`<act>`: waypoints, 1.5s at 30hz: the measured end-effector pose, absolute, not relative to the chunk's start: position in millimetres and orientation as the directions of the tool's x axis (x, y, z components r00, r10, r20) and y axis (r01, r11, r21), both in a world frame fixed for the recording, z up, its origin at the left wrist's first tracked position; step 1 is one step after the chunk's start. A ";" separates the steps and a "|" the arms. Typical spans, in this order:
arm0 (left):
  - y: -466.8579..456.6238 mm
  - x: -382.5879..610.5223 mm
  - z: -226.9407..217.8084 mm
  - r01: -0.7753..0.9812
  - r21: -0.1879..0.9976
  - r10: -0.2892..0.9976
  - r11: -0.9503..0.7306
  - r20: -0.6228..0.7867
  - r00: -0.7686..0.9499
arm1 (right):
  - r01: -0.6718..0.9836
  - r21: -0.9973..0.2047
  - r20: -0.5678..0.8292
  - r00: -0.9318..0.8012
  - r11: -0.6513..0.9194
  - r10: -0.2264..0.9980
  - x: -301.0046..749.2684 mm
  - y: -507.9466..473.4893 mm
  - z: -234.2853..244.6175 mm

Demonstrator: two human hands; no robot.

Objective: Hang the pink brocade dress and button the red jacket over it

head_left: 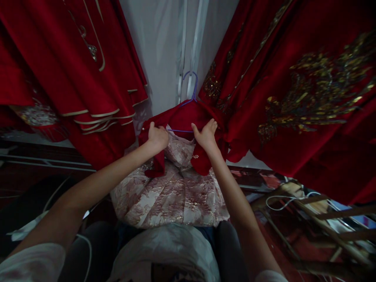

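A small red jacket (pixel 183 111) hangs on a purple wire hanger (pixel 194 88) in front of me, its front parted. Inside and below it is a pink and cream brocade dress (pixel 173 196) with a shiny woven pattern, its skirt spread toward my lap. My left hand (pixel 158 138) is closed on the jacket's left front, thumb on top. On the other side my right hand (pixel 205 135) grips the right front, with thumb and fingers somewhat apart and the cloth partly hidden under the palm. The hanger's lower bar shows between both hands.
Long red garments (pixel 96 90) with cream edging hang at left. At right hangs red cloth (pixel 273 152) with gold sequin embroidery. A grey-white panel (pixel 160 51) with metal strips stands behind. Wooden framework (pixel 331 219) and a white cable (pixel 279 207) lie low at right.
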State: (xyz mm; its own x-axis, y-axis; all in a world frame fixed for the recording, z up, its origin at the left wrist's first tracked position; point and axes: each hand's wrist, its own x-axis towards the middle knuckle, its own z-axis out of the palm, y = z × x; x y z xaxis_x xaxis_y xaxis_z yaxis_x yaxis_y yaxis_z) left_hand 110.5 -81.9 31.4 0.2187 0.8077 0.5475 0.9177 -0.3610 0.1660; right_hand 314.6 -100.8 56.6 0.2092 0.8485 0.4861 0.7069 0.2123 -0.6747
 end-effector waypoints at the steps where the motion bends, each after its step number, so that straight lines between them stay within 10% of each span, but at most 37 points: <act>1: -87.4 108.9 36.3 0.924 0.153 0.806 -0.350 0.552 0.214 | 0.736 -0.649 0.499 0.220 0.194 0.838 319.8 -97.4 59.7; 9: -118.9 124.3 46.0 0.974 0.035 0.755 -0.222 0.638 0.149 | 0.889 -0.453 0.591 0.244 0.066 0.769 339.5 -84.0 65.1; 23: -56.8 25.3 85.5 0.858 0.440 0.822 -0.265 0.568 -0.038 | 0.965 -0.263 0.678 0.201 -0.021 0.707 394.4 -60.8 92.5; 30: -38.1 15.2 70.5 0.582 0.813 0.999 -0.008 0.035 -0.035 | 0.937 -0.344 0.423 0.213 -0.061 0.881 426.1 -68.5 117.6; 36: -57.7 -12.6 53.1 0.474 0.828 0.896 0.300 -0.415 0.157 | 0.834 -0.551 0.173 0.138 -0.020 0.975 459.3 -66.7 125.0; 41: -54.5 -25.6 50.9 0.534 0.844 0.887 -0.045 -0.212 0.410 | 0.758 -0.651 -0.187 -0.111 -0.039 0.976 468.4 -70.4 123.1; 45: -49.0 -12.1 58.2 0.381 0.881 0.903 -0.280 0.107 0.416 | 0.687 -0.651 0.247 -0.211 0.324 0.946 463.6 -77.3 117.2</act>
State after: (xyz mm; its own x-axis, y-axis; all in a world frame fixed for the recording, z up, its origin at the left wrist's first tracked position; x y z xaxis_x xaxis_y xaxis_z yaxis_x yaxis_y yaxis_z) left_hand -12.1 -49.0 58.2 0.4159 0.9031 0.1069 0.3813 -0.2799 0.8811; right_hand 463.6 -77.3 117.2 -0.2115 0.9456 0.2474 0.6870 0.3239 -0.6505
